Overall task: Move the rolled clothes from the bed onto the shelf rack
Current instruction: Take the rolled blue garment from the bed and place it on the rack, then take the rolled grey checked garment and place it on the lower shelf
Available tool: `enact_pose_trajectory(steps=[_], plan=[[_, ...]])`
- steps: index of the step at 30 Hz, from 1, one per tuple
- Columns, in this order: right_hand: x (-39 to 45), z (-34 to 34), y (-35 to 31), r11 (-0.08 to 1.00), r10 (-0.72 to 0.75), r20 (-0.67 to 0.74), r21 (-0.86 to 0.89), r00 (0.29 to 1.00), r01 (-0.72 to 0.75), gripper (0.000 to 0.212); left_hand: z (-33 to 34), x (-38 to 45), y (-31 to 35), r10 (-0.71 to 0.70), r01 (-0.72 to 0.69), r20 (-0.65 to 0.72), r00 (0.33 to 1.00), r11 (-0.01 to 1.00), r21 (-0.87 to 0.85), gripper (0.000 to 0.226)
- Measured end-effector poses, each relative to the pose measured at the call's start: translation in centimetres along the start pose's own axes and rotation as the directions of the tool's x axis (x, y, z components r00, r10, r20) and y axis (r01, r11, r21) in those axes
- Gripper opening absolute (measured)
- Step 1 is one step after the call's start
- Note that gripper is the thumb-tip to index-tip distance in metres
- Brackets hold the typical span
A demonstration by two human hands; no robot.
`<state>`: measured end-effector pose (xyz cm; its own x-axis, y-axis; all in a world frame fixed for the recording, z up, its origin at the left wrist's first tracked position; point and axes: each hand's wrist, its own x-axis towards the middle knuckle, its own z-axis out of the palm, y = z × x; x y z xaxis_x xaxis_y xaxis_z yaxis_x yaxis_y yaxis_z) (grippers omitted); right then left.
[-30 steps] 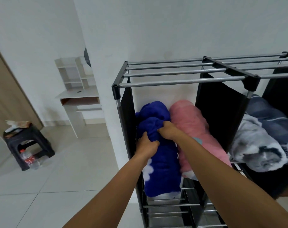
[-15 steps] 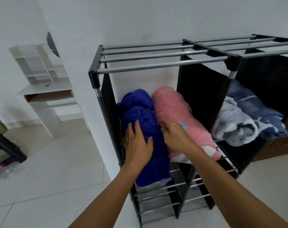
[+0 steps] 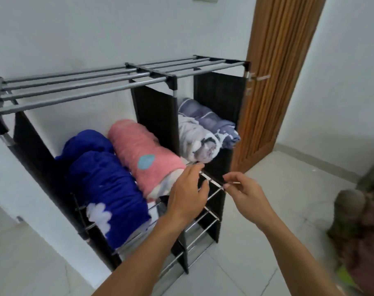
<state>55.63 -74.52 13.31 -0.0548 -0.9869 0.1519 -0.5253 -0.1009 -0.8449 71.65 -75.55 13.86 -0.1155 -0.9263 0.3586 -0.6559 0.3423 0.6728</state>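
**A:** Both hands look free to me. The left hand (image 3: 187, 194) hovers with loosely spread fingers in front of the end of the fuzzy pink rolled blanket (image 3: 146, 160), gripping nothing. The right hand (image 3: 244, 192) has its fingers half curled near the front rail, and I can't tell whether they touch the bar or pinch anything.

**B:** So where are the clothes?

**A:** On the black-and-grey metal shelf rack (image 3: 85, 88), upper tier. I count 2 rolls in the left compartment: the long royal-blue plush roll with a white cloud print (image 3: 104, 189) and the pink one, lying side by side and touching. Behind the blue one there's another blue hump, which may be the same roll bunched up or a separate 1; I can't say. The right compartment holds 2 more: a white-and-grey fleecy roll (image 3: 197, 142) and a purple striped roll (image 3: 211, 119), pressed together.

**B:** What would you do now?

**A:** I'd judge this the tidying-off step. The blue roll and the pink one both overhang the front rail, so each wants a flat-palmed push on its end, straight back towards the wall, not a squeeze that loosens the roll. Then turn for the bed, which isn't in view. The brown wooden door (image 3: 278, 82) stands just beside the rack's right end.
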Motion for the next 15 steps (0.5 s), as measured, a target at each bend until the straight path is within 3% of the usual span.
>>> enact_pose_trajectory(steps=[2,3,5,7,11,15], plan=[[-3.9,-2.9,2.8,0.994,0.112,-0.068,0.005,0.991,-0.112,0.014,3.8,-0.8,2.2,0.033,-0.044,0.211,0.977,0.998,0.046,0.037],[-6.1,-4.4,4.9,0.984,0.180,-0.091,0.009,0.979,-0.180,0.015,5.9,-1.7,3.5,0.012,-0.046,0.358,0.934,0.995,0.086,0.036],[-11.6,-7.3,9.5,0.951,0.310,-0.120,0.038,0.943,-0.307,0.014,10.6,-4.6,6.2,-0.026,-0.083,0.638,0.769,0.987,0.141,0.042],[-18.5,-10.3,14.1,0.883,0.469,-0.131,0.102,0.874,-0.458,0.009,15.3,-8.5,8.9,-0.044,-0.134,0.813,0.580,0.980,0.148,0.049],[-34.1,-15.7,19.3,0.674,0.736,-0.267,0.370,0.621,-0.640,0.007,23.4,-17.5,14.9,0.006,-0.168,0.950,0.313,0.985,0.049,0.043],[-49.1,-20.2,21.1,0.484,0.869,-0.423,0.620,0.257,-0.617,0.016,30.1,-26.8,22.6,0.149,-0.227,0.980,0.136,0.967,-0.115,0.012]])
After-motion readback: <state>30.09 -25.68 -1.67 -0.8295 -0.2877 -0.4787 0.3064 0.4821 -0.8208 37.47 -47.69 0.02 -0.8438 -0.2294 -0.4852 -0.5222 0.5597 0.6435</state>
